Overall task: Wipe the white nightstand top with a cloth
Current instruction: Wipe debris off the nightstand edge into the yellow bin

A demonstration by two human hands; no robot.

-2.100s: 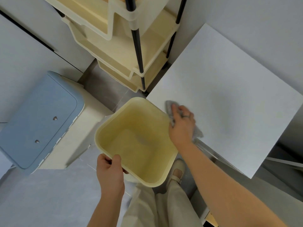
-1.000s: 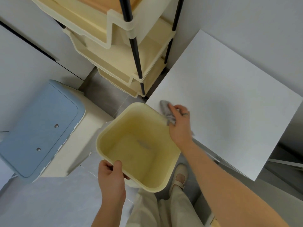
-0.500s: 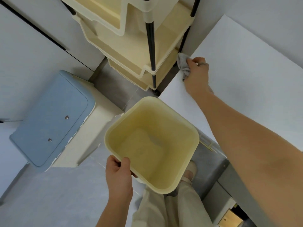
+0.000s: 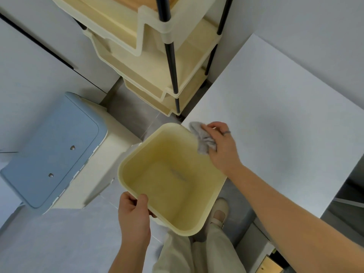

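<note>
Room: pale grey walls and a grey floor, seen from above; a tiered cream shelving rack (image 4: 157, 62) on black poles stands just left of the nightstand, and a blue-lidded bin (image 4: 51, 148) sits well apart at the left.

Nightstand top: the white nightstand top (image 4: 285, 119) fills the right side of the view, bare and matte, with nothing standing on it.

Cloth: a small grey cloth (image 4: 202, 139) is bunched at the near left edge of the top, and part of it hangs over the rim of the tub.

Right hand: the right hand (image 4: 222, 146) is closed on the cloth, fingers curled round the bunched fabric, right at the nightstand's edge.

Left hand: the left hand (image 4: 134, 215) clamps the near rim of a cream plastic tub (image 4: 197, 223), thumb inside and fingers underneath, and holds it up against the nightstand's edge, below the cloth.

Tub contents: a small grey smear or bit of debris lies on the bottom; I cannot tell what it is.

Step in hand: by the look of it, the cloth is pushing dust off the edge into the tub.

Progress: no dust, streak or damp patch shows on the white surface, so what has been covered cannot be read from it. Judging by the cloth's place at the very edge, one stroke is ending.

Left to do: the far and right parts of the top lie well apart from the cloth and may still want passes.
</note>
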